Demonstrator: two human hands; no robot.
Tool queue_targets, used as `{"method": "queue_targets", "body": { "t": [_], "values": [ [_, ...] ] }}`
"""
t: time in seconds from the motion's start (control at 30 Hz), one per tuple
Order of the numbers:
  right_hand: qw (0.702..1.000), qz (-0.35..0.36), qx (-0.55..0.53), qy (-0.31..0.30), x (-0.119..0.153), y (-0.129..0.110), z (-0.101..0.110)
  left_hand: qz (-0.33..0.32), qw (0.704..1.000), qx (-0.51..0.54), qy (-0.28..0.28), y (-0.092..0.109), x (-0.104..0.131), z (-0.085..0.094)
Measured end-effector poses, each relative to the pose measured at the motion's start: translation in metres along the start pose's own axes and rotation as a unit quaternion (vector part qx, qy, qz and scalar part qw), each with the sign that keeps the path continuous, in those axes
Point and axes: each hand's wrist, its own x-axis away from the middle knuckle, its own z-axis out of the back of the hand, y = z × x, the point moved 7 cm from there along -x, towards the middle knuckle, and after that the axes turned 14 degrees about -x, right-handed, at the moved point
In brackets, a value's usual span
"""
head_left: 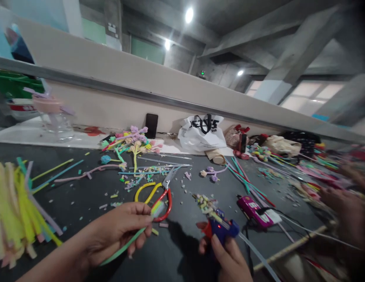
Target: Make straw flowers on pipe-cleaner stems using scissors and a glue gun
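My left hand point(126, 227) is closed around a light green strip point(123, 247), whose pale, multicoloured tip pokes out past my fingertips. In my right hand point(226, 254) is a blue and orange hot glue gun point(219, 225) with a small red light lit. Small pastel bits point(207, 204) cluster around its nozzle end, and a clear glue stick point(255, 250) trails from its back. Scissors point(166, 188) with one yellow and one red handle lie just beyond my left hand. The strip and the glue gun are apart.
Yellow and pastel strips point(14, 211) are heaped at left. Finished-looking pastel stems point(135, 143) lie at the back, near a phone point(151, 125) and white bag point(201, 133). A magenta power strip point(255, 211) with cords sits at right, near another person's hands point(341, 203).
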Motion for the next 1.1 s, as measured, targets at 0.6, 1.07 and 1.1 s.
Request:
{"method": "queue_targets", "body": {
  "t": [0.6, 1.07, 1.1],
  "values": [
    [0.909, -0.205, -0.329, 0.153, -0.044, 0.002, 0.007, 0.074, 0.992, 0.045, 0.092, -0.019, -0.001, 0.025],
    [0.938, -0.284, -0.169, 0.099, -0.035, -0.019, 0.021, 0.052, 0.996, 0.035, 0.064, -0.015, -0.004, 0.023],
    [0.941, -0.292, -0.148, 0.089, -0.032, -0.020, 0.021, 0.053, 0.996, 0.034, 0.066, -0.015, -0.004, 0.023]
  ]
}}
